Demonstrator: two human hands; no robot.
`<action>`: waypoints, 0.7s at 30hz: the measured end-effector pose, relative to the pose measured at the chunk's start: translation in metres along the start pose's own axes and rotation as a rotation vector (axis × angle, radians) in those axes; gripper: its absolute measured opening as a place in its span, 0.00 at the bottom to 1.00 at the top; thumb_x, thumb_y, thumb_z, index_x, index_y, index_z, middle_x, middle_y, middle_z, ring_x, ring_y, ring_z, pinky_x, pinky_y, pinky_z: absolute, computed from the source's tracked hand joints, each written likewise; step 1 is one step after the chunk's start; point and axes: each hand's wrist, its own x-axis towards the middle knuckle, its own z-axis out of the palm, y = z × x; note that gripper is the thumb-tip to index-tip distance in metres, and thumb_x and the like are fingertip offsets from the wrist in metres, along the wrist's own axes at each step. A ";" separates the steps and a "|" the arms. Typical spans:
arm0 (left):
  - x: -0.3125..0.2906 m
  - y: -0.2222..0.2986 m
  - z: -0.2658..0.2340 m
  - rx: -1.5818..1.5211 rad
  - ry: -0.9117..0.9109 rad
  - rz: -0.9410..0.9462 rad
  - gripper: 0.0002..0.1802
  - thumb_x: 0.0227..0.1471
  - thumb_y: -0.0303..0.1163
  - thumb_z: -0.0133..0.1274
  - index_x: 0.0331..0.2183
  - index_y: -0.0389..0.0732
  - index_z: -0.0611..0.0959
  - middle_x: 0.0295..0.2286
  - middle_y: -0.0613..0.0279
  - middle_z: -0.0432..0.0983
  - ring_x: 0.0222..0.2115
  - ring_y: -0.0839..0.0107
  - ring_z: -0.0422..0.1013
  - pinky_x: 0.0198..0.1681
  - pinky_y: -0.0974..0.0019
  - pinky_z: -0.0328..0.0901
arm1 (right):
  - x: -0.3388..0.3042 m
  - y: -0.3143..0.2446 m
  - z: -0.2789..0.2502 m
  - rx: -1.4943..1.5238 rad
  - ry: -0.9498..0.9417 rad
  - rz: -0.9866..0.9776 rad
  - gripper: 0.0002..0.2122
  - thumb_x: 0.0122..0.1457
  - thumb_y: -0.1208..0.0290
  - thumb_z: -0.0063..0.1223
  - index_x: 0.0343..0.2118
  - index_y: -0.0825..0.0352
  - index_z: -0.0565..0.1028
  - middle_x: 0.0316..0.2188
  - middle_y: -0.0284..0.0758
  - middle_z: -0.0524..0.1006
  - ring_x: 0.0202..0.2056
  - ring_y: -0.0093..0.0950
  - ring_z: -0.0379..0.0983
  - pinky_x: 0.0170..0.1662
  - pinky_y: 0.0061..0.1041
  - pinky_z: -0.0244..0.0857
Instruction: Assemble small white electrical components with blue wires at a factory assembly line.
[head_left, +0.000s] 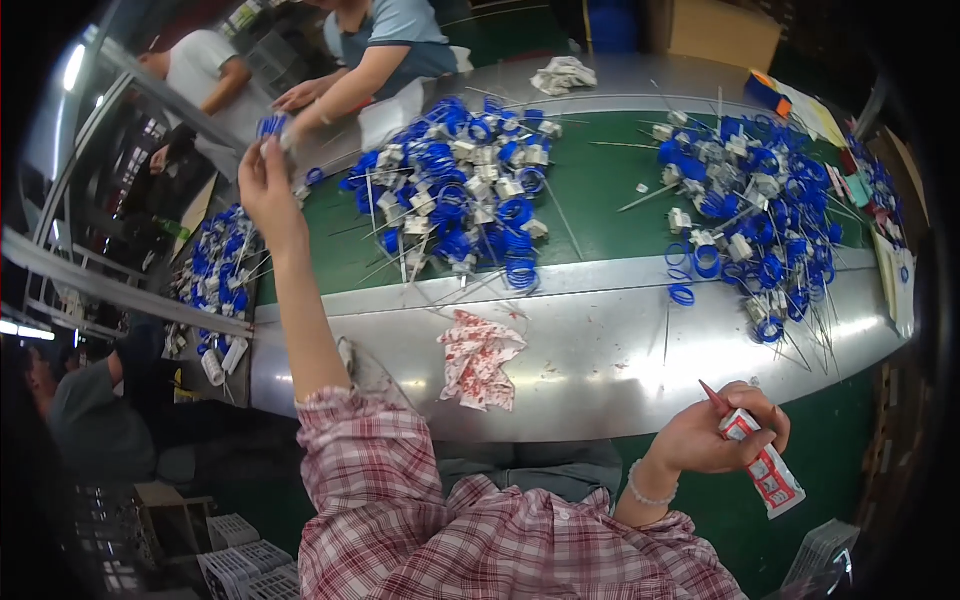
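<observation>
Left hand (270, 195) was raised far left, arm (310, 330) outstretched; a blue coil (270, 126) showed at its fingertips, grip unclear. Right hand (722, 432), near right, clasped a tube (776, 482), nozzle (712, 396) pointing far and left.

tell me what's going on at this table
A person in a checked shirt holds a red-and-white tube with a red pointed nozzle in the right hand. The left hand is stretched out to the left, a blue coil at its fingertips; whether it grips that is unclear. Two heaps of blue coils and white blocks, one nearer the left, one on the right, lie on the table. A red-stained tissue lies in front.
</observation>
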 end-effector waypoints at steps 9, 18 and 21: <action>-0.122 0.036 -0.127 -0.514 0.013 -0.453 0.18 0.53 0.36 0.42 0.43 0.35 0.67 0.35 0.58 0.68 0.30 0.75 0.65 0.34 0.75 0.62 | -0.031 -0.033 0.009 0.106 0.009 0.103 0.10 0.56 0.65 0.30 0.32 0.68 0.58 0.16 0.36 0.65 0.14 0.21 0.55 0.18 0.17 0.49; -0.183 0.033 -0.172 -0.768 -0.016 -0.777 0.21 0.53 0.46 0.36 0.27 0.38 0.72 0.11 0.64 0.65 0.08 0.79 0.57 0.09 0.78 0.52 | -0.050 -0.072 0.027 0.059 -0.022 0.095 0.11 0.56 0.64 0.30 0.31 0.68 0.59 0.15 0.35 0.63 0.15 0.20 0.52 0.20 0.18 0.49; -0.206 0.044 -0.138 -0.891 -0.229 -0.947 0.25 0.54 0.47 0.31 0.22 0.37 0.72 0.08 0.61 0.63 0.04 0.78 0.53 0.05 0.78 0.46 | -0.064 -0.085 0.040 0.208 -0.151 0.077 0.11 0.56 0.65 0.29 0.34 0.68 0.59 0.13 0.34 0.64 0.12 0.20 0.51 0.17 0.16 0.47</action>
